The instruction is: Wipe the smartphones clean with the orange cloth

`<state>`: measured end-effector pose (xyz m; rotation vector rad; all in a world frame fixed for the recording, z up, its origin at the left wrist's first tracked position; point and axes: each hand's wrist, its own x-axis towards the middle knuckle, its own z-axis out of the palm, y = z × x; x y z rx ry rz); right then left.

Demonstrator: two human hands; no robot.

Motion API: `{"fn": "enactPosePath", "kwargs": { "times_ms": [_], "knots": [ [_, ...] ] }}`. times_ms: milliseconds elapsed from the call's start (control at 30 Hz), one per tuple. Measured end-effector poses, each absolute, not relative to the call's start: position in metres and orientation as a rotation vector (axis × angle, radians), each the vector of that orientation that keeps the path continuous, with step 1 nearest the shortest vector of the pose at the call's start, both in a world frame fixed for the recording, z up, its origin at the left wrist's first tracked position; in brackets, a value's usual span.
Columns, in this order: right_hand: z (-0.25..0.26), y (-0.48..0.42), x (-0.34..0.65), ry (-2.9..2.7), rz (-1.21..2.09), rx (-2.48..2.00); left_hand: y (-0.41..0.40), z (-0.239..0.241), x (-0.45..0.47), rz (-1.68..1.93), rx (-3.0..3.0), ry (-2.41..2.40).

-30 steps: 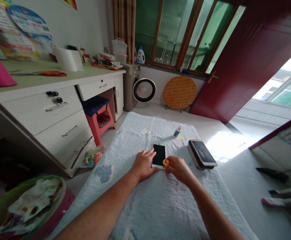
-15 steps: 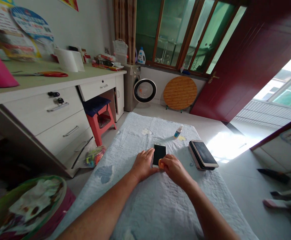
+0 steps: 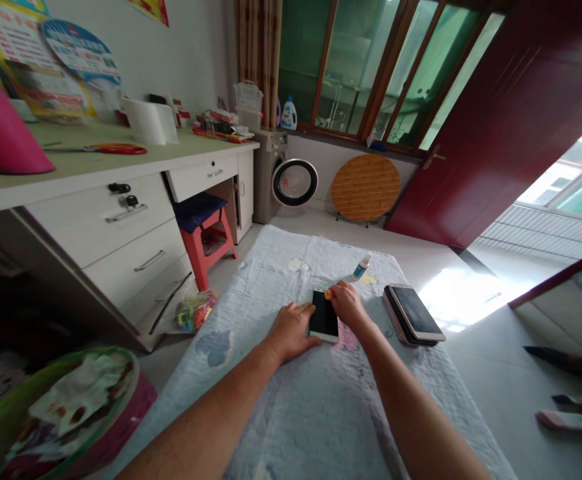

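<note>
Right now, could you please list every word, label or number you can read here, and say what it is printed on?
Nothing here can be read.
Wall posters: print too blurred.
Round blue sign: print too blurred.
Detergent bottle: label too small.
Small bottle on the cloth: label too small.
Phone: dark screen, no text showing.

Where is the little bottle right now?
Head view: the little bottle lies on the quilt, just beyond the right hand, left of the stacked phones.
</note>
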<state>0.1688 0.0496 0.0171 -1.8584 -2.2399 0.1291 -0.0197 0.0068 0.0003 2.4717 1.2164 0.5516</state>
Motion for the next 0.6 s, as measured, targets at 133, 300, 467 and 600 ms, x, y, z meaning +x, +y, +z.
{"fn": "enactPosePath", "kwargs": {
  "times_ms": [133,300,467,600],
  "knots": [
    [0.015,0.063,0.149,-2.291,0.126,-1.822,0.007,0.002,-0.02,0.525,2.463,1.217],
    [0.013,0.07,0.133,-2.362,0.145,-1.778,0.004,0.005,-0.019,0.491,2.476,1.264],
    [0.017,0.076,0.145,-2.39,0.141,-1.824,0.004,0.004,-0.018,0.474,2.476,1.277],
    [0.022,0.082,0.152,-2.401,0.124,-1.89,0.004,0.004,-0.018,0.468,2.472,1.276]
  ]
}}
